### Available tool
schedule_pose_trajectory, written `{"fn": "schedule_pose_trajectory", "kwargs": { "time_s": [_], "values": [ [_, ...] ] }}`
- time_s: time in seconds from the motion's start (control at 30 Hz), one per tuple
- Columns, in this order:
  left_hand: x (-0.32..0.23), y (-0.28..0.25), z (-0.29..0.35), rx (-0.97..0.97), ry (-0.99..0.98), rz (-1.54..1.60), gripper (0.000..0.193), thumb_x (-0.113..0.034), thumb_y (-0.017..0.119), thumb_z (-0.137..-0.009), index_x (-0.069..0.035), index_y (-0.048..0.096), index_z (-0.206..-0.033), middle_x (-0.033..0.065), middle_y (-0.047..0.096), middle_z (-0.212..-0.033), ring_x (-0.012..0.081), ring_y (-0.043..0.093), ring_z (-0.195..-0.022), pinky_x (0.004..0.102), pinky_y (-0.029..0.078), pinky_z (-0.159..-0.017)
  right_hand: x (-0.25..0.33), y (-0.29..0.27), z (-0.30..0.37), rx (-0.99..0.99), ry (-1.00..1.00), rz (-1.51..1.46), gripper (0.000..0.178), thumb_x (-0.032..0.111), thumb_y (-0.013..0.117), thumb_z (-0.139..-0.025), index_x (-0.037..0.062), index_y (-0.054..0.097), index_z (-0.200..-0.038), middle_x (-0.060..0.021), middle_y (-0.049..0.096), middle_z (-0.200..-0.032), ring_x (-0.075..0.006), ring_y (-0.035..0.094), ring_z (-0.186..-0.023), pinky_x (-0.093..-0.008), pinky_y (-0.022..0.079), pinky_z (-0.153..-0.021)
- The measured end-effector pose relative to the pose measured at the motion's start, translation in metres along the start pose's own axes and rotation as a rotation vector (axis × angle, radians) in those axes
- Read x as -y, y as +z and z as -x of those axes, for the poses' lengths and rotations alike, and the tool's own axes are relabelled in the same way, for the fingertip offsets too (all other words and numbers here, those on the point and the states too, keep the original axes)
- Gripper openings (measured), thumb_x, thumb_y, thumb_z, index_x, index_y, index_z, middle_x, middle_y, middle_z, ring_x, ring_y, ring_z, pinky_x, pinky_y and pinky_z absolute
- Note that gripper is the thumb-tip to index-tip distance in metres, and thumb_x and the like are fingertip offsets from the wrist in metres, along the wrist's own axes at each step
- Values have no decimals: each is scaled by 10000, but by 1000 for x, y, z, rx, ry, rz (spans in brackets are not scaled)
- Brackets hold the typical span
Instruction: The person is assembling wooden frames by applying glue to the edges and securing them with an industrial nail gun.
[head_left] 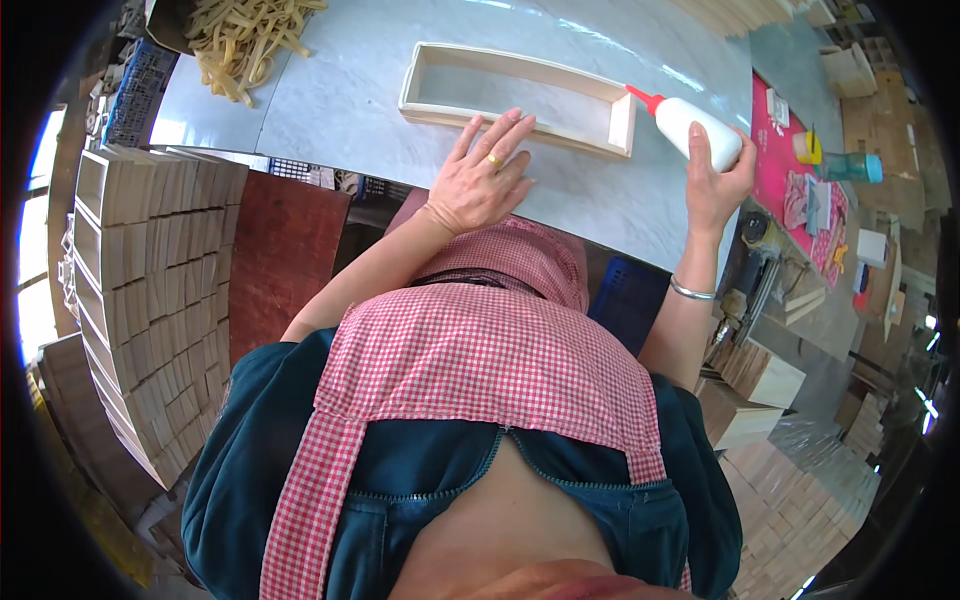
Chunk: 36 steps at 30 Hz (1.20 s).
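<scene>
- Bottle (pixel 697 133): white squeeze body with a red nozzle (pixel 645 98). It is tilted, with the nozzle pointing toward the right end of the wooden frame; contact between tip and wood cannot be confirmed. The contents are hidden by the opaque wall.
- Right hand (pixel 718 172): grasping the bottle around its lower body.
- Wooden frame (pixel 622 125): long, rectangular, pale, lying on the table with its open side up. A pale grey surface shows between its walls; no loose parts lie inside. Whether a base panel is fitted cannot be told.
- Left hand (pixel 482 180): unclenched, fingers spread, fingertips at the near long wall of the frame.
- Turquoise container (pixel 846 167): blue cap, located at the right beyond the table; contents not distinguishable.
- Yellow container (pixel 806 148): small, beside the turquoise container.
- Blue crate (pixel 137 95): perforated walls, at the left edge of the table.
- Table (pixel 340 95): pale, marbled, glossy top. Tan strips (pixel 250 45) lie in a loose heap at its upper left corner.
- Room: stacked wooden pieces (pixel 155 270) stand at the left, next to a reddish-brown board (pixel 285 255). Pink sheeting (pixel 775 180) covers a surface at the right.
</scene>
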<state>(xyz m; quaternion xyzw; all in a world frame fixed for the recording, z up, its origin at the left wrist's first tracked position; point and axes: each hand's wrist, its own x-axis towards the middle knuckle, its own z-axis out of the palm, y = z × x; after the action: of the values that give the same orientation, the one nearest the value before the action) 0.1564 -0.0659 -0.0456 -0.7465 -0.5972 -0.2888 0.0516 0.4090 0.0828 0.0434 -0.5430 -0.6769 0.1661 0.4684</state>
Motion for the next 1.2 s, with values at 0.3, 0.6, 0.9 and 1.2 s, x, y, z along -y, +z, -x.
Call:
{"fn": "schedule_pose_trajectory", "kwargs": {
  "time_s": [0.3,0.6,0.9,1.2],
  "values": [
    [1,3,0,-24,17,-12,249,-320,660,-905,-92,674,-1004,67,370,-1601,232,285,-1523,470,130,-1268,-8,-12,6,-11,-33,5,473,314,813,-855,10,598,-1146,-154,675,-1016,-243,652,-807,-330,542,-650],
    [1,5,0,-31,16,-13,239,-319,663,-903,-92,679,-977,65,378,-1598,229,289,-1523,464,129,-1268,-5,-37,30,20,-80,60,452,303,797,-868,6,605,-1149,-149,659,-989,-192,613,-703,-274,496,-507],
    [4,2,4,-67,5,-37,243,-318,687,-899,-115,704,-1031,73,400,-1586,263,346,-1489,470,221,-1242,26,-47,45,103,58,-35,444,267,771,-882,1,583,-1184,-153,639,-999,-161,598,-670,-222,462,-486],
    [7,4,3,-131,146,-67,263,-300,681,-878,-101,694,-1048,90,554,-1234,246,550,-1100,409,439,-1053,89,75,81,401,143,-530,467,271,752,-896,5,544,-1219,-134,618,-988,-123,570,-625,-210,473,-509]
  ]
}}
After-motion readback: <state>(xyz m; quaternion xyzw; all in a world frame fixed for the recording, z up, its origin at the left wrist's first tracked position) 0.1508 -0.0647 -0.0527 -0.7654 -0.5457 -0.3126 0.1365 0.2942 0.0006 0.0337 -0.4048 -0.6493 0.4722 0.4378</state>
